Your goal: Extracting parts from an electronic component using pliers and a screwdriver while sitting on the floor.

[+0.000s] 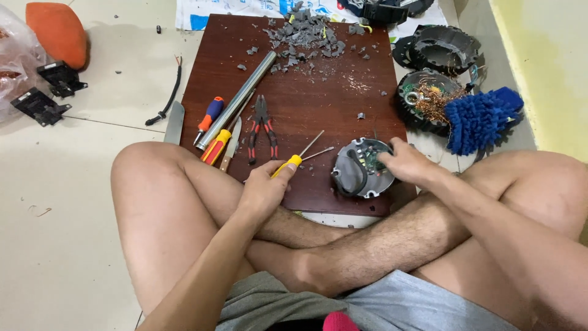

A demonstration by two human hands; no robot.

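The left hand (264,187) is gripping a yellow-handled screwdriver (293,163); the right hand (405,160), fingers curled, is steadying the round grey circuit housing (361,168) at frame centre, best pinned flat to the board.

Board (318,92) lies on floor (73,202) ahead of your crossed legs. Round housing (362,168) on board's near right corner, under your right hand (407,162). Screwdriver (300,158) in your left hand (264,187), left of housing. Pliers (262,125), tube (236,101) farther left. Debris pile (309,34) at far edge. Round shells (438,49) off board, right.
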